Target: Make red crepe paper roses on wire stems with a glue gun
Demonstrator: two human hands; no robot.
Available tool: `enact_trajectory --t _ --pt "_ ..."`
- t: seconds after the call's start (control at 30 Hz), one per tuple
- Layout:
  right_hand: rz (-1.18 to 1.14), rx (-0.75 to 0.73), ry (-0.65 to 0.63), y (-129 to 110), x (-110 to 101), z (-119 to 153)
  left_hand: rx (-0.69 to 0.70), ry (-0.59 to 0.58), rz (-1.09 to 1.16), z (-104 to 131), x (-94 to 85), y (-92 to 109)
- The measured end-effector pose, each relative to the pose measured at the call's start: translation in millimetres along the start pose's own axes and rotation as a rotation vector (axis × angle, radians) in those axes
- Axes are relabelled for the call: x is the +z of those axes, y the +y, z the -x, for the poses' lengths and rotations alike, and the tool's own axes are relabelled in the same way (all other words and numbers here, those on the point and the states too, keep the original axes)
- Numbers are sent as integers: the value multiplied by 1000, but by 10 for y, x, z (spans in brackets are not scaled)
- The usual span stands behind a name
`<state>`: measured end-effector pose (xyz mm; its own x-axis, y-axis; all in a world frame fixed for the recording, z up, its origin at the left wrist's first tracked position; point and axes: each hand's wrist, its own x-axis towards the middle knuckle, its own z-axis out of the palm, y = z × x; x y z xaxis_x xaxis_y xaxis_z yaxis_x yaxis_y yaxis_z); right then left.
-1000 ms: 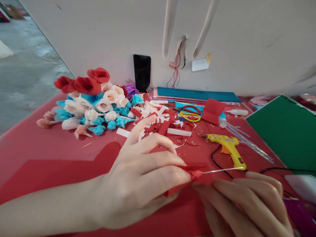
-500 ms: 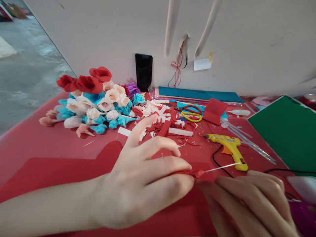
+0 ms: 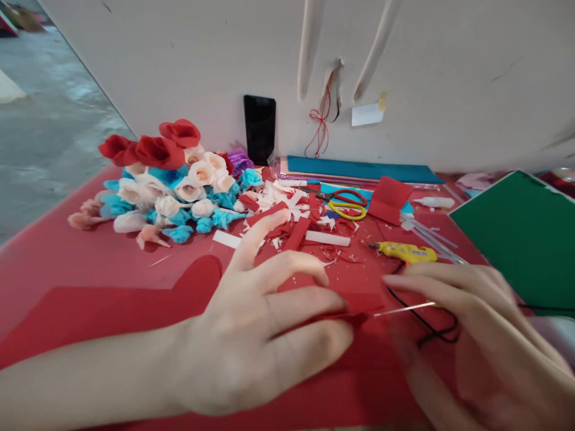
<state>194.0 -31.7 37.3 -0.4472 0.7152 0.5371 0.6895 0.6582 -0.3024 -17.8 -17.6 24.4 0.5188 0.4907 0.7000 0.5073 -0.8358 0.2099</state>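
My left hand reaches in from the left. Its thumb and a finger are pinched on a piece of red crepe paper, while the index finger sticks up. A thin pale wire extends rightward from the paper. My right hand is beside the wire's far end with thumb and fingers apart, holding nothing that I can see; its lower part is blurred. Behind it lies a yellow hot glue gun, its handle hidden by the hand. A black cord loops below the wire.
Paper flowers in red, white, blue and pink are heaped at the left. Paper scraps, scissors and clear glue sticks lie mid-table. A black phone leans on the wall; a green board is at right.
My right hand has let go of the red paper, moved up and right, and spread its fingers, now covering the glue gun's handle. My left hand keeps its pinch in place.
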Motion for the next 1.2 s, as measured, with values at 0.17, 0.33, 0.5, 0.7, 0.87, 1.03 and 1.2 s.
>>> enact_trajectory --t 0.17,0.33,0.5,0.7,0.87,1.03,1.2 --pt "-293 96 -229 -16 82 -111 -2 -4 27 22 30 2" --pt "-402 139 -197 -9 94 -95 13 -9 62 19 47 1" --pt "-459 187 -213 -6 99 -85 8 -3 72 26 60 16" --pt "-495 230 -293 9 134 -69 17 16 62 38 76 2" --pt "-470 272 -383 33 100 -74 -9 -89 95 6 50 -42" --pt "-508 324 -392 65 100 -123 -43 -133 149 -26 28 -85" --pt "-548 370 -411 75 138 -142 -85 -162 167 -25 27 -74"
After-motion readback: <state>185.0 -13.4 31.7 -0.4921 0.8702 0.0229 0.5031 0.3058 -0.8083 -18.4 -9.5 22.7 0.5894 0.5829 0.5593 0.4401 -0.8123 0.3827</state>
